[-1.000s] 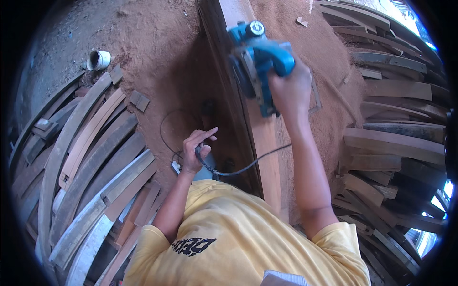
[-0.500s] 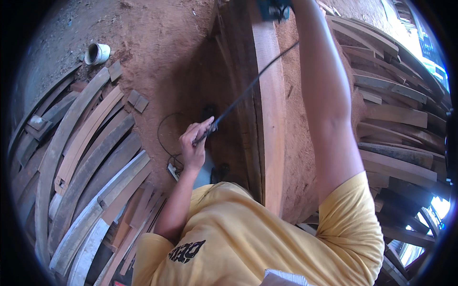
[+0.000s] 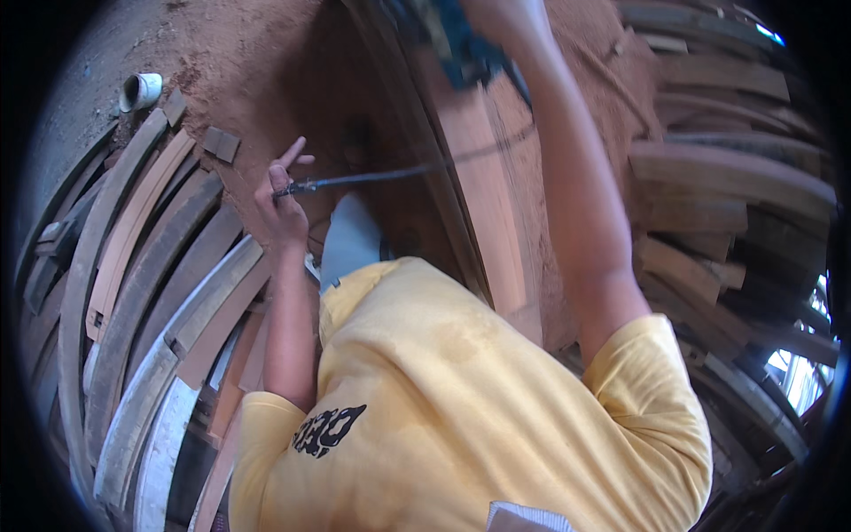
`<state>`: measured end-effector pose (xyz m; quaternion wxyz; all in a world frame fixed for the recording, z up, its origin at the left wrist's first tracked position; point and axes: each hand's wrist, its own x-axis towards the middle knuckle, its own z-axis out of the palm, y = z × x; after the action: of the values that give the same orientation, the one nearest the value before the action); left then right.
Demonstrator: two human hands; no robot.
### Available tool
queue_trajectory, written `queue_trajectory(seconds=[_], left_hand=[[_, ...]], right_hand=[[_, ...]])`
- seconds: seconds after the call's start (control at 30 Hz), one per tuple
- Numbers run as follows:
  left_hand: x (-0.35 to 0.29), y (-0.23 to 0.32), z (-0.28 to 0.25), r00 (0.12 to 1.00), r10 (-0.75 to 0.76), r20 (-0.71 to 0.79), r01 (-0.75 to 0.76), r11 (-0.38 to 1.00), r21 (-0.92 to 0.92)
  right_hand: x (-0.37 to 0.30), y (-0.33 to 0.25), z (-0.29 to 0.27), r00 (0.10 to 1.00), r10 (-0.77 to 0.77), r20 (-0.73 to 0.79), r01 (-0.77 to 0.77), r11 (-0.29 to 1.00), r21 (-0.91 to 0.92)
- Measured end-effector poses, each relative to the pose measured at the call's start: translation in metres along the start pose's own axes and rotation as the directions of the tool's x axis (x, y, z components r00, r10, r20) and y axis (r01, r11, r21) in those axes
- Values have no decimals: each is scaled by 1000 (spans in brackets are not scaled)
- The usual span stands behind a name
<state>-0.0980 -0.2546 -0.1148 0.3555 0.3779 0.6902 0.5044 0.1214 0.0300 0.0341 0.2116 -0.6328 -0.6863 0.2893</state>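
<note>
My right hand (image 3: 507,19) reaches far forward and is closed on the top of a teal electric planer (image 3: 456,55), blurred by motion. The planer rests on a long, pale reddish wooden beam (image 3: 486,186), whose planed face runs from the far side back toward my body. Out to the left, my left hand (image 3: 285,208) grips a dark power cord (image 3: 381,176) between its fingers, with a couple of fingers sticking out. From there the cord stretches across the beam to the right and runs up beside my right forearm. My right fingertips are partly hidden.
Stacked curved-looking planks (image 3: 133,355) lie on the left, with a small wood block (image 3: 221,144) at their far end. A white bucket (image 3: 142,91) lies tipped on the dirt ground. More stacked timber (image 3: 727,168) fills the right. Reddish sawdust (image 3: 585,97) covers the ground beside the beam.
The planer and my right hand have come nearer along the beam. My left hand has moved left and slightly away with the cord, now stretched more level. The whole view has shifted.
</note>
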Motion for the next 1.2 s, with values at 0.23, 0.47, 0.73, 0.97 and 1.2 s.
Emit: queue_trajectory(seconds=[0.23,0.47,0.73,0.97,1.2], left_hand=[[-129,26,26,750,437,497,-579,797,172],[-217,28,54,650,361,668,-524,850,50],[-194,16,35,805,367,466,-455,886,88],[-161,14,27,896,288,338,-340,934,107],[-108,16,30,932,231,278,-264,960,87]], right_hand=[[-424,121,-108,970,241,33,-239,970,-37],[-557,157,-141,972,227,58,-224,973,-54],[-408,120,-107,988,136,69,-131,989,-71],[-268,79,-63,1000,16,-11,-17,995,-101],[-139,30,-31,999,26,-26,-28,996,-87]])
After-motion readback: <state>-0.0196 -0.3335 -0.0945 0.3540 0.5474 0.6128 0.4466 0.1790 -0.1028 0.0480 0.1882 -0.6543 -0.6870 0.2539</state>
